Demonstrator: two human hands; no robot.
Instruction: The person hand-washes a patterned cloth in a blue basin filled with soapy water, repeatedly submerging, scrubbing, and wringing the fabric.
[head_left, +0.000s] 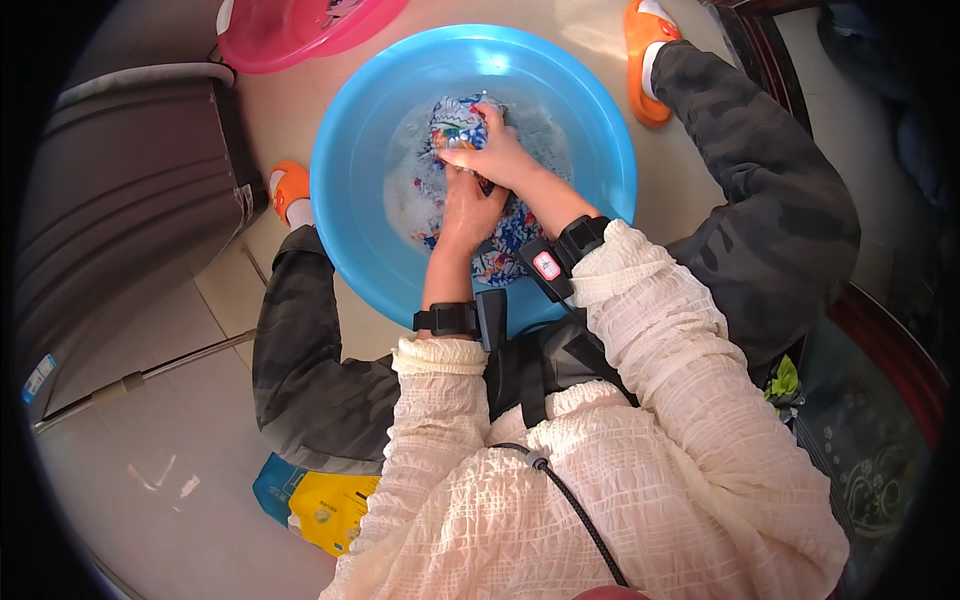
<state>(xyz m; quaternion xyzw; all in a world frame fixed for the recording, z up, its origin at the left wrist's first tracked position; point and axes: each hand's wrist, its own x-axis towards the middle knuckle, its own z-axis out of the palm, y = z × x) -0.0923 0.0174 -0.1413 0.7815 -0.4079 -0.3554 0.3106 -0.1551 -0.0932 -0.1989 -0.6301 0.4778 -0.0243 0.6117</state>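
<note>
A large blue plastic basin stands on the floor between my knees, with foamy water in its bottom. Wet multicoloured printed cloth is bunched up in my hands above the suds, and more of it trails down toward the basin's near wall. My right hand grips the bunch from above, thumb and fingers spread around it. Below it, my left hand clasps the same cloth, its fingers partly hidden by the fabric and by my right hand.
A pink basin sits beyond at the upper left. Beside my left foot is a dark ribbed plastic container. A metal pole lies left of my knee, near a yellow and blue packet. Dark red-edged furniture stands right.
</note>
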